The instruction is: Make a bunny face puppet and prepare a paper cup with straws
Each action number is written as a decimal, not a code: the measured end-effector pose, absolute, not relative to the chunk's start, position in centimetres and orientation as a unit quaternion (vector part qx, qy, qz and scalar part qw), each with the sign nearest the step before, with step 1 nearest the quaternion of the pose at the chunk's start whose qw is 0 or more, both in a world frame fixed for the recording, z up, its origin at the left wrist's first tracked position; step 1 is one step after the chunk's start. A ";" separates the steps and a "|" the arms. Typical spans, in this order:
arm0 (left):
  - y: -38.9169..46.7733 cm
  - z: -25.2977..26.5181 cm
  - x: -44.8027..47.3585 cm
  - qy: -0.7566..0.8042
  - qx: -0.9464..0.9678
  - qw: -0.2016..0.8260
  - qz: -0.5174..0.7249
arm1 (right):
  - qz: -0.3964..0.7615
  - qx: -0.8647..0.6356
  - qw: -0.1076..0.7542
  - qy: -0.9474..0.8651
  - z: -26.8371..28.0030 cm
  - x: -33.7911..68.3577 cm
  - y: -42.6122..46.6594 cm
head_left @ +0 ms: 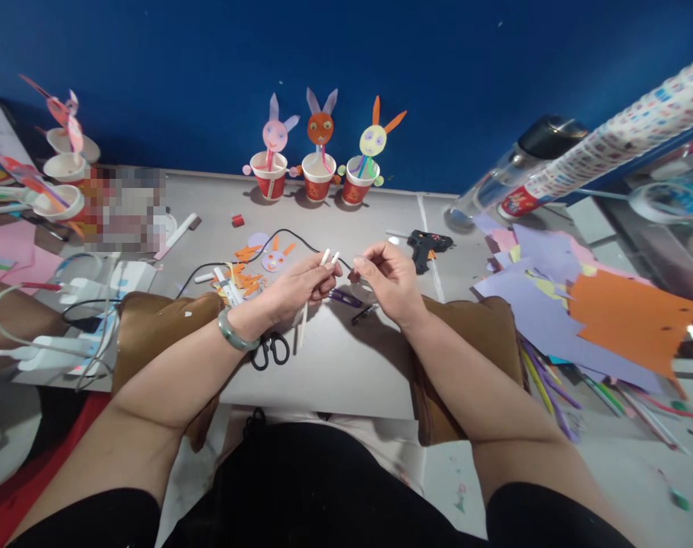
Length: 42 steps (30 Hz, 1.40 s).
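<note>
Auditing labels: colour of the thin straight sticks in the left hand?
White: thin straight sticks in the left hand, head view.

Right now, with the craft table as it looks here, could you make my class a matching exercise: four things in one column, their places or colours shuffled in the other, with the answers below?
Things
1. White sticks
2. Glue gun
3. Orange sheet
4. Dark orange rabbit face

Places and colours
A. Above the middle red cup of three
B. Overlapping purple paper
C. Held in the left hand
D. Mostly black

Pairs: 1-C, 2-D, 3-B, 4-A
</note>
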<state>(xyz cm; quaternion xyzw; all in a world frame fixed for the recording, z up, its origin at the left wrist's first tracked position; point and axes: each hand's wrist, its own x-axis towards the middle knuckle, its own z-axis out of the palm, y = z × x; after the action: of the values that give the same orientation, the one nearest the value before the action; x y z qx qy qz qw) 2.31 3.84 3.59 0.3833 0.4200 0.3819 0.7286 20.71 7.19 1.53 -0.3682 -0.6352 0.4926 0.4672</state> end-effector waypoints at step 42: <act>3.6 4.1 2.5 0.452 0.342 0.750 0.341 | 0.462 -0.280 0.434 -0.720 1.5 20.9 6.7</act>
<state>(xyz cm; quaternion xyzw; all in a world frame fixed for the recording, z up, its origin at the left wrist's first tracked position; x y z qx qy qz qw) 2.47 3.57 4.10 0.3418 0.4517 0.3413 0.7501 20.91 6.67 1.48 -0.2804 -0.7204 0.4624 0.4343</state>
